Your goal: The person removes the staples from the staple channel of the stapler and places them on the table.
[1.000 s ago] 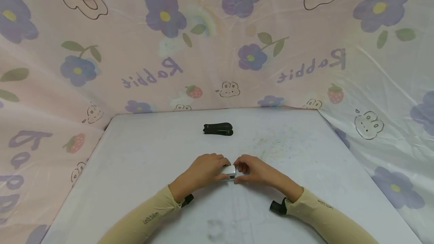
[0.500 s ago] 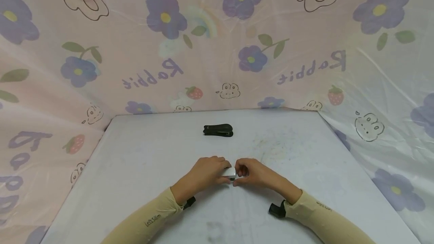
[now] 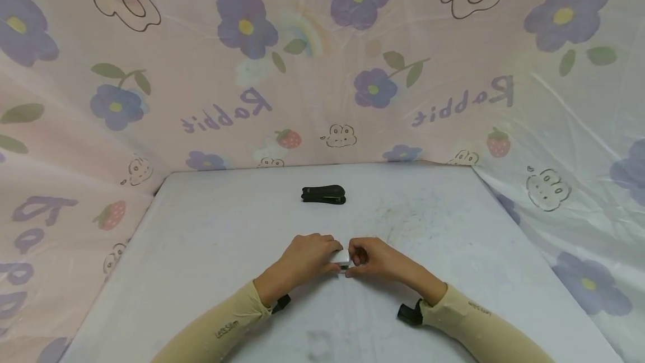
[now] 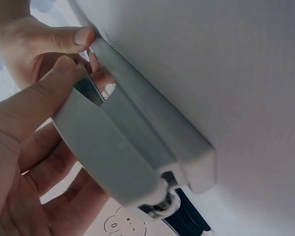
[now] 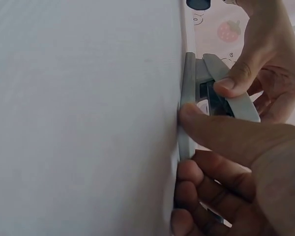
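Observation:
Between the two hands, low over the table, is a small light-grey stapler [image 3: 344, 259], spread partly apart with dark metal showing inside. My left hand [image 3: 309, 255] grips its upper arm [image 4: 105, 142], thumb on one side and fingers on the other. From the opposite side my right hand [image 3: 377, 257] pinches the end of the stapler's base [image 5: 188, 88], its thumb on the base and its other fingers curled close to the tabletop. In the left wrist view the hinge [image 4: 162, 199] faces the camera. The fingers hide part of the stapler in the head view.
A black stapler [image 3: 323, 194] lies farther back on the white table [image 3: 227, 212]. Patterned cloth [image 3: 312, 88] with flowers and rabbits hangs behind the table and at both sides. Faint smudges mark the tabletop right of the black stapler.
Both hands and the light-grey stapler have shifted slightly toward the person. The hold of each hand stays the same, and the black stapler lies where it was.

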`<move>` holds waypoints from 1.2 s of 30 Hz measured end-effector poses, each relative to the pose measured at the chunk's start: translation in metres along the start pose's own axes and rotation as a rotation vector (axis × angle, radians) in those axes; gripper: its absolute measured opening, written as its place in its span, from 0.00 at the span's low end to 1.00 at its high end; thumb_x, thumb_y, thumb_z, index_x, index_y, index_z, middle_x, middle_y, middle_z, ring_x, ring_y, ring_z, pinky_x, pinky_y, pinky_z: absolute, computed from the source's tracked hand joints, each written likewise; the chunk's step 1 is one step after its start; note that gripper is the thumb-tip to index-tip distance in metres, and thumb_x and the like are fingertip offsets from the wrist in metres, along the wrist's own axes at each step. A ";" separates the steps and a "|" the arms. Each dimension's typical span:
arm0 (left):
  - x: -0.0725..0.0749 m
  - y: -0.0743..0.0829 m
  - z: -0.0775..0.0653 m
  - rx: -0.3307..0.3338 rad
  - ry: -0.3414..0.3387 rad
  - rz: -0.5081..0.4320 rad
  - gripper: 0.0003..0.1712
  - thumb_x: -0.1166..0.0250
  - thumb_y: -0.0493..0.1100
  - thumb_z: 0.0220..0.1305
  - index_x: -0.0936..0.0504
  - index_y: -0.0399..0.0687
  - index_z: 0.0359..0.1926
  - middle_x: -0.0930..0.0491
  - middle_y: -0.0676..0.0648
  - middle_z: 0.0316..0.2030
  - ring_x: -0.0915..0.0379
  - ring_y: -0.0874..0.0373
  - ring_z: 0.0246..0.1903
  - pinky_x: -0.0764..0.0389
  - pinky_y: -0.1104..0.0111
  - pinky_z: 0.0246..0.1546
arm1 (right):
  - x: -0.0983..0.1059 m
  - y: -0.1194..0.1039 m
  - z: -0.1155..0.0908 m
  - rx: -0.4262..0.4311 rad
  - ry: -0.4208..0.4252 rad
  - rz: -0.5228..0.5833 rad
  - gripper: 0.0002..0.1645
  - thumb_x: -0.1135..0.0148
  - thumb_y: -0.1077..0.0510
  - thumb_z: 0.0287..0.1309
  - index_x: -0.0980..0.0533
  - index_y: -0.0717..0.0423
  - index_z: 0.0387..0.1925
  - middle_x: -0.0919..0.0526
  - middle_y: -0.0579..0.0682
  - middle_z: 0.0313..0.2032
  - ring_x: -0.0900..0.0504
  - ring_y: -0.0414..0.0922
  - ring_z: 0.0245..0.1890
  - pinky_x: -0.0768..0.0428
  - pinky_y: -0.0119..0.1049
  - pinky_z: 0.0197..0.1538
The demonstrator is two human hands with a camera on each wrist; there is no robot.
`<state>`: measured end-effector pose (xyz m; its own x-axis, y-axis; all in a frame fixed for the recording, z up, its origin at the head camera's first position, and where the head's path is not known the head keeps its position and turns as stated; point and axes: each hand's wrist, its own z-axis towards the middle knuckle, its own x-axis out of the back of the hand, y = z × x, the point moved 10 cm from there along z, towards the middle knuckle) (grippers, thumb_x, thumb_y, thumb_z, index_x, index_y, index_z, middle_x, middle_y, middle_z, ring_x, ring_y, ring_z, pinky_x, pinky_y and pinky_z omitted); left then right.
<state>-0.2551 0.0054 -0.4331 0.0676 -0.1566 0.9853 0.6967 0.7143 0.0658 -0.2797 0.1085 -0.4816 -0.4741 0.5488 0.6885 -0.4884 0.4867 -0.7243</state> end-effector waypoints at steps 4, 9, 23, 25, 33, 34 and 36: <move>0.000 -0.001 -0.002 0.015 -0.010 -0.034 0.23 0.20 0.58 0.61 0.10 0.54 0.52 0.13 0.57 0.41 0.17 0.62 0.36 0.22 0.71 0.28 | -0.004 -0.001 0.000 0.004 -0.003 -0.001 0.19 0.18 0.54 0.60 0.24 0.52 0.35 0.25 0.38 0.26 0.28 0.33 0.27 0.27 0.30 0.35; -0.002 -0.005 -0.006 0.025 -0.006 -0.060 0.23 0.21 0.58 0.61 0.10 0.53 0.53 0.13 0.56 0.41 0.17 0.61 0.37 0.20 0.70 0.30 | -0.007 -0.002 0.002 0.002 -0.008 -0.006 0.19 0.18 0.54 0.60 0.24 0.52 0.36 0.26 0.37 0.25 0.29 0.32 0.26 0.27 0.30 0.35; 0.023 -0.039 -0.025 0.156 0.001 -0.576 0.22 0.21 0.46 0.65 0.19 0.48 0.55 0.16 0.53 0.48 0.16 0.56 0.50 0.16 0.61 0.50 | -0.002 0.001 0.003 -0.041 -0.010 0.000 0.17 0.18 0.57 0.58 0.22 0.53 0.37 0.25 0.39 0.25 0.27 0.33 0.27 0.27 0.30 0.34; 0.024 -0.042 -0.029 0.169 0.019 -0.577 0.22 0.21 0.46 0.66 0.19 0.49 0.56 0.15 0.52 0.50 0.16 0.56 0.53 0.15 0.59 0.52 | -0.003 0.000 0.003 -0.030 -0.014 0.005 0.16 0.18 0.57 0.59 0.22 0.54 0.38 0.25 0.38 0.26 0.28 0.33 0.27 0.27 0.29 0.34; 0.035 -0.050 -0.043 0.170 0.102 -0.539 0.21 0.21 0.48 0.66 0.18 0.50 0.55 0.15 0.53 0.50 0.17 0.54 0.52 0.17 0.54 0.54 | -0.002 -0.004 0.000 -0.024 -0.008 -0.016 0.15 0.19 0.58 0.60 0.22 0.54 0.38 0.25 0.38 0.26 0.29 0.32 0.26 0.27 0.30 0.34; 0.036 -0.051 -0.044 0.167 0.109 -0.554 0.21 0.21 0.47 0.66 0.18 0.51 0.54 0.15 0.54 0.48 0.17 0.55 0.51 0.16 0.54 0.54 | -0.001 -0.004 0.000 -0.025 -0.005 -0.021 0.15 0.19 0.58 0.60 0.22 0.54 0.38 0.25 0.38 0.26 0.29 0.32 0.26 0.27 0.30 0.34; 0.037 -0.054 -0.047 0.169 0.119 -0.577 0.20 0.21 0.46 0.66 0.19 0.52 0.53 0.15 0.56 0.47 0.16 0.56 0.50 0.15 0.53 0.54 | -0.001 -0.005 -0.001 -0.025 -0.002 -0.031 0.15 0.19 0.58 0.60 0.22 0.54 0.38 0.25 0.38 0.26 0.29 0.32 0.26 0.27 0.30 0.35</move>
<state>-0.2565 -0.0709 -0.4071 -0.2007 -0.6188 0.7595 0.5227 0.5881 0.6173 -0.2764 0.1059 -0.4782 -0.4604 0.5321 0.7106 -0.4841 0.5205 -0.7034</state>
